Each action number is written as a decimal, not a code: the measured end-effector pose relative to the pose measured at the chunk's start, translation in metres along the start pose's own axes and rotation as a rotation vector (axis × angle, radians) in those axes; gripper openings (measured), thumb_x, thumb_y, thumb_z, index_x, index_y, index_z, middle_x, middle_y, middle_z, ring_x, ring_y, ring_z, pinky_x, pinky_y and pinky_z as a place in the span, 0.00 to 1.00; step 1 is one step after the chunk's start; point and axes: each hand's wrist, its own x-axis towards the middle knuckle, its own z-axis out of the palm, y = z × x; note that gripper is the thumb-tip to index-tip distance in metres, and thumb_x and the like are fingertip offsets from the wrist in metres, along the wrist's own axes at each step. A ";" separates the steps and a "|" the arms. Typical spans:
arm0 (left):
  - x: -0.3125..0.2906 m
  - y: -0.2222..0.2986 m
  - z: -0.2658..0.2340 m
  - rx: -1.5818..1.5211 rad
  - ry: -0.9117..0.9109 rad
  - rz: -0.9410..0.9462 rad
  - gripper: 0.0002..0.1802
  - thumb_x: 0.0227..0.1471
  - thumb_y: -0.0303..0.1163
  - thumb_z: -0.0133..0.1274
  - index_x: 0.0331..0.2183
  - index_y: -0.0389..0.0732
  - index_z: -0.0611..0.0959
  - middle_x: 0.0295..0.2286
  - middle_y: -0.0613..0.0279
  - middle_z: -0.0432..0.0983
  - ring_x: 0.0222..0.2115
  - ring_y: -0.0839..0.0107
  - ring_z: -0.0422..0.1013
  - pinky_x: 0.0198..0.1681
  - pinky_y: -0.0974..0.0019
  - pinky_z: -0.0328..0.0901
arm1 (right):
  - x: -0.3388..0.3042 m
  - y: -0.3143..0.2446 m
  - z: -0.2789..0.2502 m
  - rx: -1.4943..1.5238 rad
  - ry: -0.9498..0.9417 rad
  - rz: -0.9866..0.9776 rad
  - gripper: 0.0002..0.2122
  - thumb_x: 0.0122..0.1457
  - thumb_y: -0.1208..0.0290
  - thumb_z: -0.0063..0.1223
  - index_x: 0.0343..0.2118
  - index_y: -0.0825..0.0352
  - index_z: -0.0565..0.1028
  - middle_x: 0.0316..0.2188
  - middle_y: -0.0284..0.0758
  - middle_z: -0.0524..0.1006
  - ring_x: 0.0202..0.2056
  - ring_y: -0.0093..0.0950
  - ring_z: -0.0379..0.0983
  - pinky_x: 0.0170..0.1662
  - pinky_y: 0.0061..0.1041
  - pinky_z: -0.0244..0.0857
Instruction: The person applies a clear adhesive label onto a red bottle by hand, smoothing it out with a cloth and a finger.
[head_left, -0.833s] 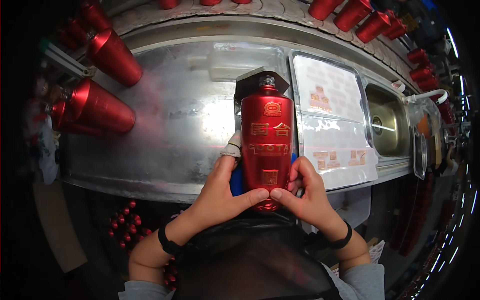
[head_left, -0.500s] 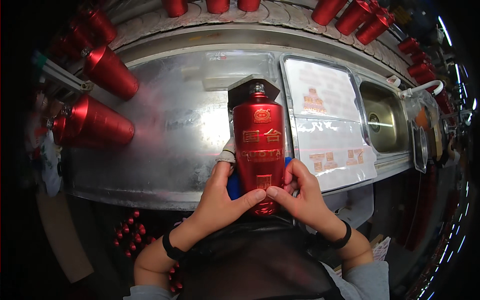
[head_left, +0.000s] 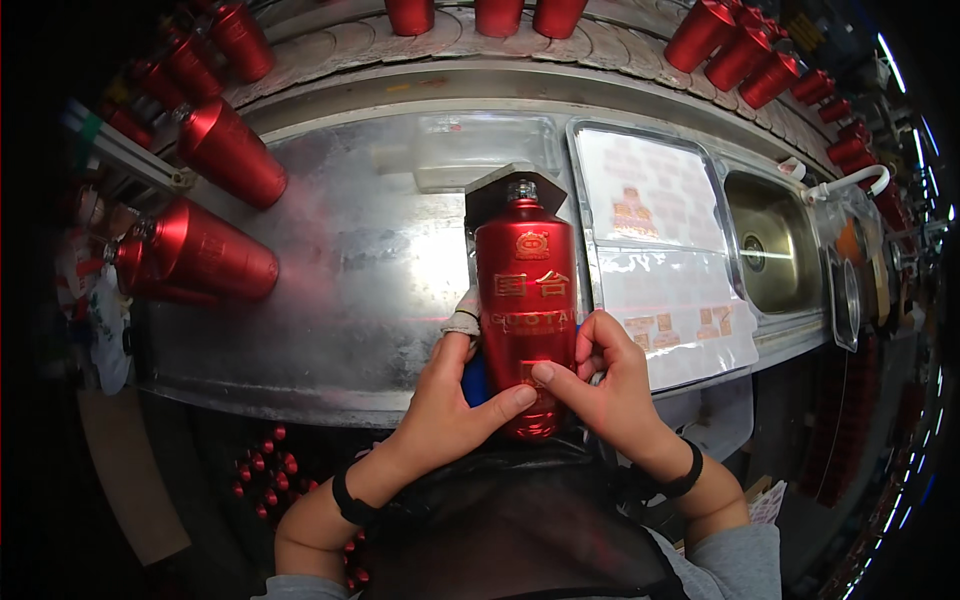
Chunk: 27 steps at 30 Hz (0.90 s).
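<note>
Gold lettering (head_left: pixel 550 284) marks the red bottle (head_left: pixel 527 345) between left hand (head_left: pixel 437 402) and right hand (head_left: pixel 616 396).

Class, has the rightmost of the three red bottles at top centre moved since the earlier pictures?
Yes: judged against the sink, that bottle has shifted rightward.

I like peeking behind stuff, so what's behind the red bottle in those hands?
Behind the red bottle, a dark angular plate shows on both sides of its neck. Lower down, something blue peeks out by the left hand. The bottle hides the rest.
</note>
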 end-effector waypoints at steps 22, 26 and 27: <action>0.001 0.001 -0.003 -0.006 -0.003 -0.017 0.52 0.49 0.37 0.63 0.63 0.31 0.49 0.56 0.44 0.58 0.59 0.59 0.58 0.61 0.59 0.54 | 0.000 0.007 -0.002 0.055 -0.073 0.035 0.21 0.47 0.65 0.70 0.26 0.63 0.62 0.22 0.25 0.64 0.23 0.13 0.58 0.24 0.16 0.56; 0.009 0.007 -0.001 -0.126 0.018 -0.009 0.45 0.52 0.34 0.60 0.62 0.31 0.53 0.56 0.48 0.60 0.58 0.62 0.58 0.61 0.59 0.54 | -0.001 0.006 -0.001 0.100 -0.067 0.031 0.20 0.49 0.67 0.69 0.27 0.63 0.62 0.21 0.25 0.64 0.23 0.13 0.58 0.25 0.16 0.57; 0.010 0.008 0.001 -0.126 0.019 -0.013 0.45 0.52 0.34 0.60 0.62 0.31 0.53 0.56 0.48 0.60 0.58 0.62 0.58 0.61 0.59 0.54 | -0.001 0.006 -0.001 0.112 -0.070 0.048 0.20 0.49 0.67 0.69 0.27 0.63 0.62 0.21 0.25 0.64 0.23 0.13 0.58 0.25 0.16 0.57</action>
